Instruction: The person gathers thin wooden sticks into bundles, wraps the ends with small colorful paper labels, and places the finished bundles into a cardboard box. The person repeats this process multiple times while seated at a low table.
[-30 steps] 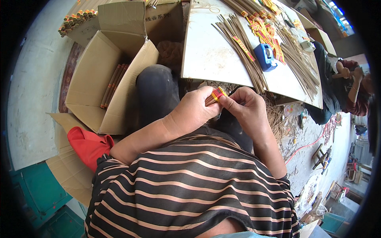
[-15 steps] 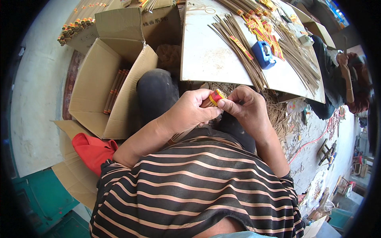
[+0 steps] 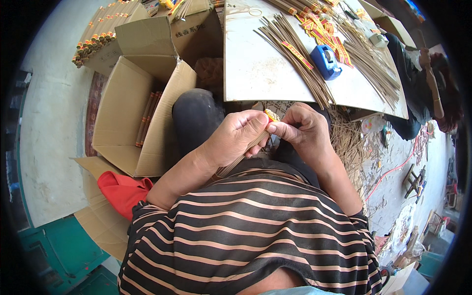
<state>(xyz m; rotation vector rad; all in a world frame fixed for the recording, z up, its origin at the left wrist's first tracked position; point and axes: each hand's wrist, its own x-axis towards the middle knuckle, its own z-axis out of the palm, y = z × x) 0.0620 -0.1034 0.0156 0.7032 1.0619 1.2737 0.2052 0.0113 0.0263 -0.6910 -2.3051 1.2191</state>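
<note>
My left hand (image 3: 230, 137) is wrapped around a bundle of brown incense sticks (image 3: 229, 168), held at a slant in front of my striped shirt. Around the bundle's upper end runs a red and yellow paper band (image 3: 270, 118), with pale stick tips showing above it. My left thumb presses on this band and hides part of it. On the other side, the thumb and fingers of my right hand (image 3: 306, 129) pinch at the band's edge. On the table nearby lie loose incense sticks (image 3: 292, 56) with one paper band across them, beside a blue tape dispenser (image 3: 325, 63).
An open cardboard box (image 3: 118, 110) at my left contains several banded bundles (image 3: 149, 118). More bundles (image 3: 101, 32) are stacked at the far left. Paper bands (image 3: 322, 34) lie scattered on the white table (image 3: 246, 64). A red cloth (image 3: 123, 191) hangs beside my left arm. Another person (image 3: 418, 83) is at the right.
My left thumb has slid up onto the paper band and now covers much of it. The right hand stays pinched beside it. The whole view has shifted slightly.
</note>
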